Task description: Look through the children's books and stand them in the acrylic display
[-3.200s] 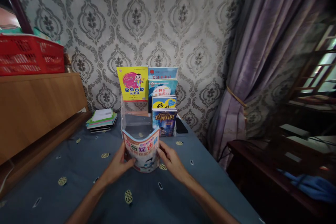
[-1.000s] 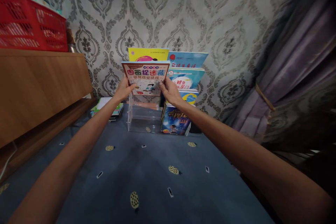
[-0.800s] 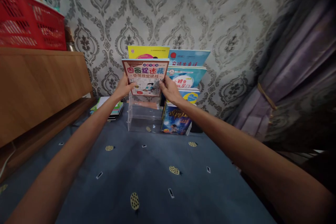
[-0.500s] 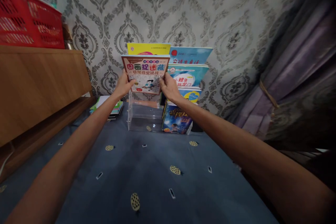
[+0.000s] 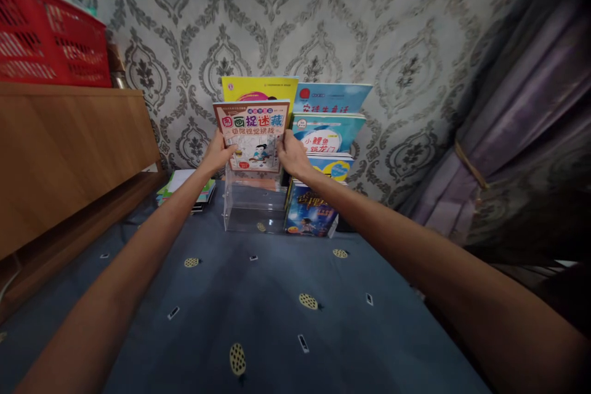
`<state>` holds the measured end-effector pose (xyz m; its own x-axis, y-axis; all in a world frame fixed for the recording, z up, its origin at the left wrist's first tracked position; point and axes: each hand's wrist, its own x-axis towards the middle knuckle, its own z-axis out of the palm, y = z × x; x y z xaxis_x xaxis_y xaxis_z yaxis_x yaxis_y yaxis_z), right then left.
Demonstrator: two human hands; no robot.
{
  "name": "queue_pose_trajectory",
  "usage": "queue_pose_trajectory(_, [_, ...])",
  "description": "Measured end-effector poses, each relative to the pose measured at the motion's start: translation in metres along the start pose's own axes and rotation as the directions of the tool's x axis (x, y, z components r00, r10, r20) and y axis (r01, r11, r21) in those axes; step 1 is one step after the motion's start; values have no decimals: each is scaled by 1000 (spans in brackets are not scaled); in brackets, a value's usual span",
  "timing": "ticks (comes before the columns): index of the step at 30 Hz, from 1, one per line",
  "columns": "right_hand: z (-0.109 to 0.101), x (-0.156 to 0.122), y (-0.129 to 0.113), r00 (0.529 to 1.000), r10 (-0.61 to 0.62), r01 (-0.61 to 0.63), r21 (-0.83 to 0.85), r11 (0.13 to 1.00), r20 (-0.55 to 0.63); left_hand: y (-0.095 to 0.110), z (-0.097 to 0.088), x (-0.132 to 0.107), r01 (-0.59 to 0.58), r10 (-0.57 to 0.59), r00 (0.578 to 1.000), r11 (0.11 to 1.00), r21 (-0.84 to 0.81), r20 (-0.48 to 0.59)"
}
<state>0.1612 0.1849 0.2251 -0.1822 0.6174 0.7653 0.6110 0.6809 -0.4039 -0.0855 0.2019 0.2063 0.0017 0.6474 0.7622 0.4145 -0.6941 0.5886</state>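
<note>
A brown-bordered picture book [image 5: 253, 138] is held upright by its two side edges, over the left part of a clear acrylic book rack [image 5: 252, 218]. My left hand [image 5: 217, 152] grips its left edge, thumb on the cover. On the opposite edge, my right hand [image 5: 292, 154] is closed the same way. Behind it rises a yellow book [image 5: 261, 87] in the back tier. Several books fill the rack's right side: a blue one [image 5: 335, 98], a teal one [image 5: 330, 130] and a dark blue one [image 5: 310, 210] in front. The held book's lower contact with the rack is unclear.
Left of the rack lies a small pile of books [image 5: 203, 194] on the dark blue pineapple-print cloth [image 5: 258, 295]. A wooden cabinet [image 5: 74, 160] carrying a red basket [image 5: 50, 37] stands at left. Patterned wallpaper is behind, and a tied purple curtain [image 5: 489, 135] hangs at right.
The picture book has shifted slightly left and down and sits straighter, with both hands still on it. More of the yellow book shows above it.
</note>
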Motion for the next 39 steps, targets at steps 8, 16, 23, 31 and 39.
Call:
queue_pose_trajectory(8, [0, -10, -10, 987, -152, 153, 10, 988, -41, 6, 6, -14, 90, -75, 994, 977, 195, -82])
queue_pose_trajectory(16, [4, -32, -13, 987, -158, 159, -39, 987, 16, 37, 13, -19, 210, -176, 978, 828, 519, -115])
queue_pose_trajectory(23, [13, -47, -13, 989, -143, 145, -32, 989, 42, 50, 16, -17, 271, -219, 962, 723, 635, -161])
queue_pose_trajectory(31, [21, -50, -2, 979, -152, 155, -8, 988, 136, 49, 14, -12, 272, -249, 960, 731, 626, -127])
queue_pose_trajectory(39, [28, -45, 3, 981, -98, 99, 3, 995, 165, 45, 10, -8, 235, -226, 969, 741, 630, -96])
